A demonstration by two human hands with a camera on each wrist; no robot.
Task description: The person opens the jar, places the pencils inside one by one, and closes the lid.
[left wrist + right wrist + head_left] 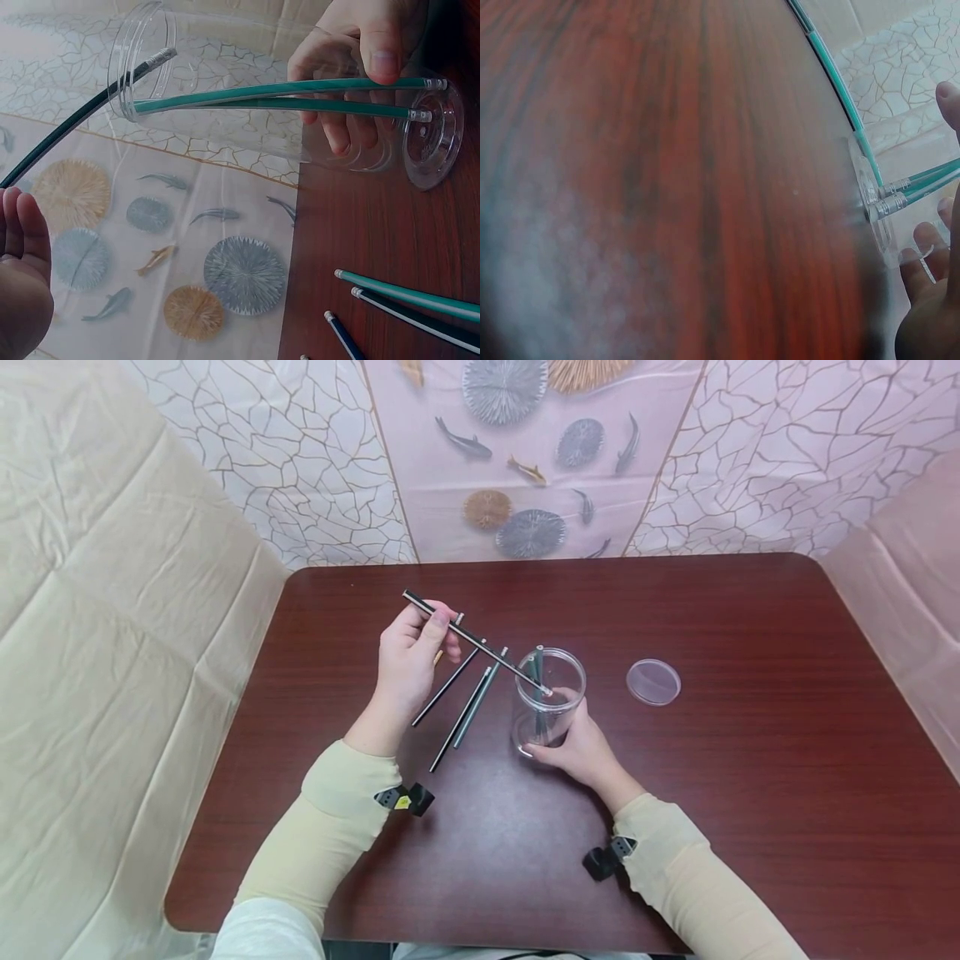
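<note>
My left hand (408, 652) pinches a dark striped pencil (495, 653) between thumb and fingers. The pencil slants down to the right, and its eraser end is just inside the mouth of a clear plastic jar (225, 142). My right hand (581, 743) grips this jar around its lower side, fingers behind the clear wall. Two green striped pencils (285, 90) stand in the jar, their eraser ends at its base. Left of the jar lie several loose pencils, among them a green one (474, 714) and a black one (453, 731); my left hand partly hides another.
A round clear lid (653, 682) lies on the brown table (750, 760), right of the jar. Patterned cloth (517, 460) hangs behind the table's far edge, and pale cloth (112, 652) hangs along the left side.
</note>
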